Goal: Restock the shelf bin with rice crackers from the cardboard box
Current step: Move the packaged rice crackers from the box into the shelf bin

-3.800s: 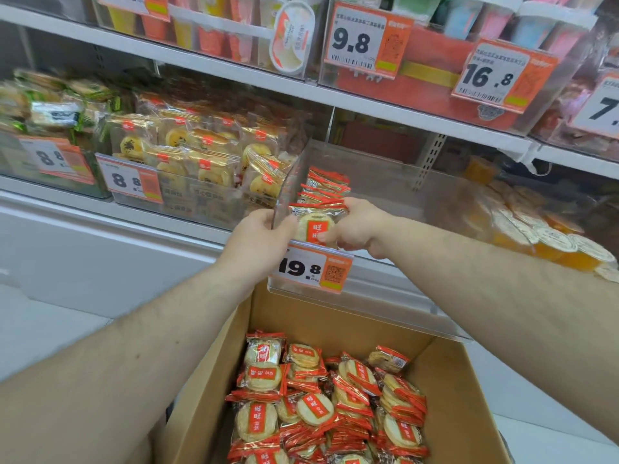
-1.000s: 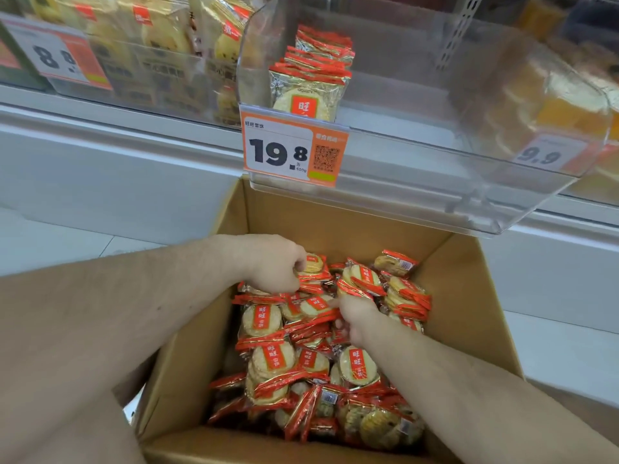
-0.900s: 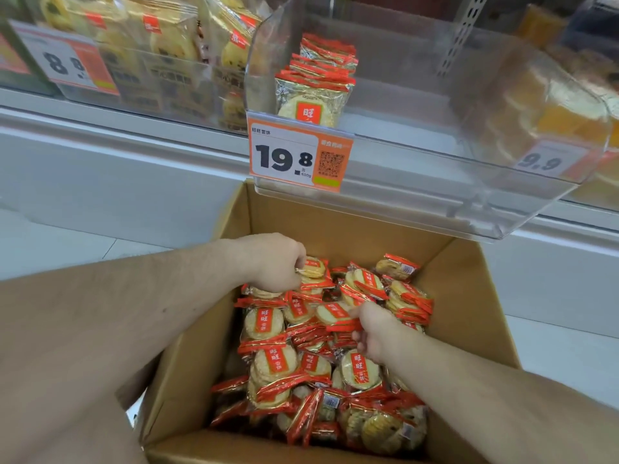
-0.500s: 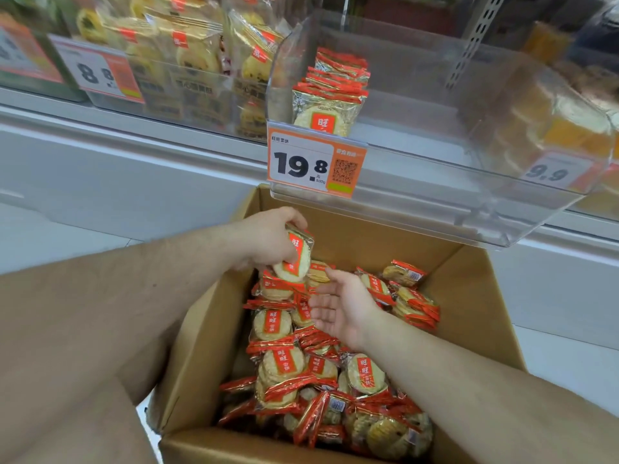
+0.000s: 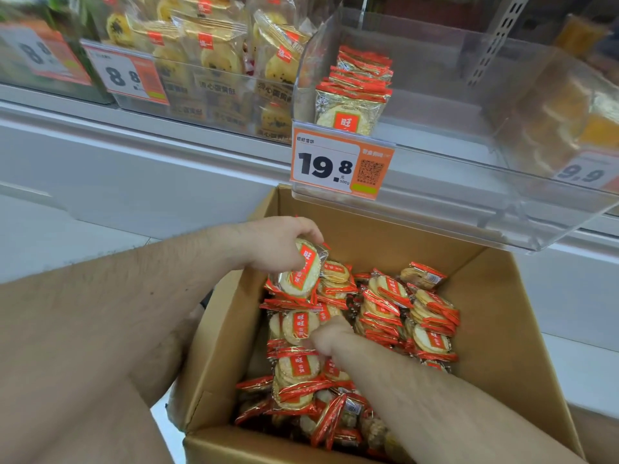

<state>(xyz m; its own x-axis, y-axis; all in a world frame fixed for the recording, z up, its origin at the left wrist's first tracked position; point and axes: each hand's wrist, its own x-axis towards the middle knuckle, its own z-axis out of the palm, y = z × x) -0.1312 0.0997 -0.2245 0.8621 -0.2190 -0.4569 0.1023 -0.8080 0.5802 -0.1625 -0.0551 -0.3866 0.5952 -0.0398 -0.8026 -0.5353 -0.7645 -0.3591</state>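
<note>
While the cardboard box [image 5: 495, 333] sits open just below the clear shelf bin [image 5: 469, 195], keeping the transfer short, one row of rice crackers [image 5: 351, 92] stands at the bin's left. Left hand [image 5: 278, 244]: grip closed on one packet [image 5: 303, 269], raised above the heap. Right hand [image 5: 330, 334]: half a second ago open-palmed, now down among packets, grip state undeterminable
</note>
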